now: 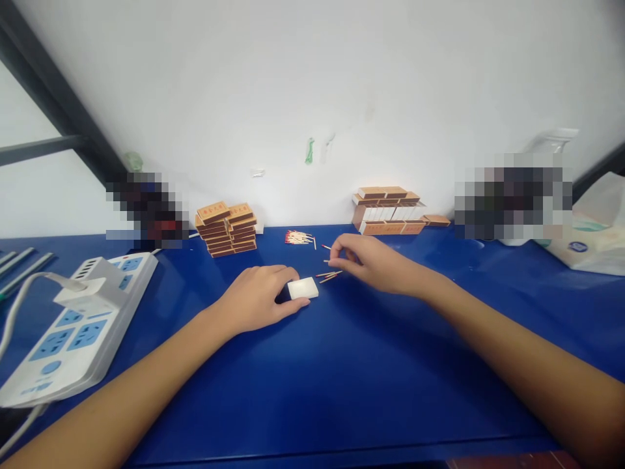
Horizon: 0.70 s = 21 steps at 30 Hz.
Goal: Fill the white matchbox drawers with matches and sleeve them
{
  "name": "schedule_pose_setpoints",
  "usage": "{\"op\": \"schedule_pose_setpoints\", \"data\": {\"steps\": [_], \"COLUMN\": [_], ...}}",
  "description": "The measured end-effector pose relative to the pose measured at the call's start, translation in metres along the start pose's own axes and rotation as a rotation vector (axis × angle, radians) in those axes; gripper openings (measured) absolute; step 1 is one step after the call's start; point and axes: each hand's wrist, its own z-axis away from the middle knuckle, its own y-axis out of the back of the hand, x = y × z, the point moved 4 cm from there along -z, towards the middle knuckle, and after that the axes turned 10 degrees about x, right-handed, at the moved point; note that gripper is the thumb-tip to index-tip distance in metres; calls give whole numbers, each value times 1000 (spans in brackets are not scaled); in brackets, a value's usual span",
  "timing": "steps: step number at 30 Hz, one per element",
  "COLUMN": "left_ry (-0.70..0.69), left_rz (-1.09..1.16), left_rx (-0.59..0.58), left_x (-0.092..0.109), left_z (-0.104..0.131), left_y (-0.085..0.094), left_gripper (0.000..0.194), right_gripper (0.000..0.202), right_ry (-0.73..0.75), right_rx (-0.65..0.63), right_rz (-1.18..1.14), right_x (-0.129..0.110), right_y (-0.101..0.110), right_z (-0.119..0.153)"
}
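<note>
Between the thumb and fingers of my left hand is a small white matchbox tray, flat on the blue table. Whether its hollow side faces up, I cannot tell. My right hand is a little farther to the right, thumb and index finger pinched together. A red-tipped matchstick pokes out at those fingertips, and another stick end shows just below it. Several loose matchsticks lie between the tray and my right hand. Behind, near the wall, is a heap of red-headed matchsticks.
Stacked matchboxes stand at the back left, and more matchboxes at the back right. A power strip with a plugged-in white adapter is on the left of the blue table. A tissue pack sits at far right.
</note>
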Motion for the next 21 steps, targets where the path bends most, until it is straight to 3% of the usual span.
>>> {"op": "schedule_pose_setpoints", "data": {"steps": [7, 13, 17, 21], "left_ry": [-8, -1, 9, 7], "left_rz": [-4, 8, 27, 39], "left_rx": [14, 28, 44, 37], "left_x": [-1, 1, 0, 0], "left_z": [0, 1, 1, 0], "left_y": [-1, 0, 0, -1], "left_gripper": [35, 31, 31, 31], "right_gripper": [25, 31, 17, 14], "right_ry": [-28, -275, -200, -104], "right_rx": [27, 140, 134, 100], "right_rz": [-169, -577, -475, -316], "right_x": [-6, -17, -30, -30], "right_y": [2, -15, -34, -31], "right_z": [-2, 1, 9, 9]}}
